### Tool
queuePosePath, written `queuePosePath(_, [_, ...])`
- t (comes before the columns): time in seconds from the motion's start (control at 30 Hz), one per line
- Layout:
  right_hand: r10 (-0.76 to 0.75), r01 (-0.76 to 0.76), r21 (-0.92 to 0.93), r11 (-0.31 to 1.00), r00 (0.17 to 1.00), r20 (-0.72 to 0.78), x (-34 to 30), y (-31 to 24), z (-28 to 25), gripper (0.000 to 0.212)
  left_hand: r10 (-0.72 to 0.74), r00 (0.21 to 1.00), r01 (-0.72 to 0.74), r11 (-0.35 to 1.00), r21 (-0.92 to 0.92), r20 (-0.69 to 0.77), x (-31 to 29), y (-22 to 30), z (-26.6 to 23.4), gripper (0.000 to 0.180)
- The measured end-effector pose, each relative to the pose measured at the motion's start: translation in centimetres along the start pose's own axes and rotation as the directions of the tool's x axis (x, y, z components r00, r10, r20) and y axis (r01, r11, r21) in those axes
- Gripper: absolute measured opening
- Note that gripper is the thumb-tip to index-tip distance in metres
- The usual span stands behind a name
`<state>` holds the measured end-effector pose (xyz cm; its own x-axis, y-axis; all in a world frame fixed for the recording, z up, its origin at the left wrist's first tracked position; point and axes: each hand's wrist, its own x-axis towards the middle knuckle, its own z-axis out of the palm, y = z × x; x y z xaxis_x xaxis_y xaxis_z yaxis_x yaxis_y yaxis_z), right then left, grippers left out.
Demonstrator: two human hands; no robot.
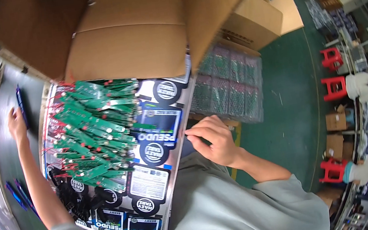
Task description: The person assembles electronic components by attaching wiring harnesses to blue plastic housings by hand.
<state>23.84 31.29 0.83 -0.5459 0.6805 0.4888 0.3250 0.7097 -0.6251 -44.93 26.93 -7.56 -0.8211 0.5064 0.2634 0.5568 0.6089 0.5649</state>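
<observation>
The thin blue stick (21, 104) lies on the long side bench (5, 157), right by my left hand (17, 124). Those fingers are a bit bent; I can't tell if they grip it. It looks skinny, so I think a soft pinch near its middle works best. My right hand (214, 141) is curled by the table edge (172, 177); I can't tell if it has something tiny. Between my arms sits a pile of green boards (89, 125) with red wires. A big brown box (126, 52) stands behind it. Off right are green floor (284, 108) and red stools (334, 89).
</observation>
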Motion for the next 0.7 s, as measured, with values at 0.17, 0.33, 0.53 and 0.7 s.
queuePosePath(0.17, [0.297,-0.305,-0.011,0.952,0.937,-0.183,-6.0,8.2,0.4,0.010,0.161,0.987,-0.153,0.959,-0.238,0.017,-6.3,1.4,-6.6,0.042])
queuePosePath(0.33, [0.813,-0.825,-0.291,0.485,0.548,-0.196,-17.1,27.1,-0.4,0.032,0.128,0.992,-0.119,0.959,-0.256,0.017,-20.3,10.0,-15.6,0.040])
queuePosePath(0.53, [0.901,-0.815,-0.565,0.127,0.334,-0.279,-18.9,34.0,1.2,0.047,0.083,0.991,-0.109,0.952,-0.285,-0.101,-33.9,12.1,-23.1,0.034])
queuePosePath(0.7, [0.915,-0.786,-0.610,0.105,0.317,-0.250,-19.5,35.7,1.0,0.040,-0.001,0.981,-0.067,0.939,-0.338,-0.196,-44.1,16.6,-23.4,0.027])
